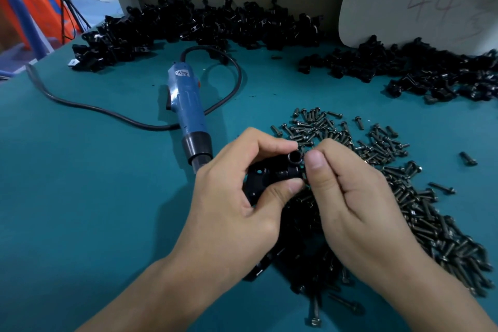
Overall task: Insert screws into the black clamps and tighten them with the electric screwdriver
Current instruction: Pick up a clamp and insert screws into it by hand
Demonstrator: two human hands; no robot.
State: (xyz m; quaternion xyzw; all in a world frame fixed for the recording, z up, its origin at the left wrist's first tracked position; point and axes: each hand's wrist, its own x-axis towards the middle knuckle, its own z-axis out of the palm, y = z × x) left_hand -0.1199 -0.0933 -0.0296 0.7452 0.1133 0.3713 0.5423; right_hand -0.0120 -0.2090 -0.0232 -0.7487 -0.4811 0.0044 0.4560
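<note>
Left hand (231, 210), right hand (358, 210) around clamp (269, 178)

1 electric screwdriver (186, 105), 10 o'clock. 1 held clamp (265, 176), centre. 2 far clamp heaps: back pile (202, 24), 12 o'clock; right pile (417, 70), 2 o'clock. Screws (404, 183), 4 o'clock: uncountable.

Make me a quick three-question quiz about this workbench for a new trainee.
1. Fill the blank: the blue corded electric screwdriver lies on the teal tabletop, to the ____ of the left hand.
2. True or false: the left hand grips a black plastic clamp.
3. The loose pile of dark metal screws lies: A beside the right hand; B under the screwdriver; C inside a box.
Key: 1 left; 2 true; 3 A.
</note>
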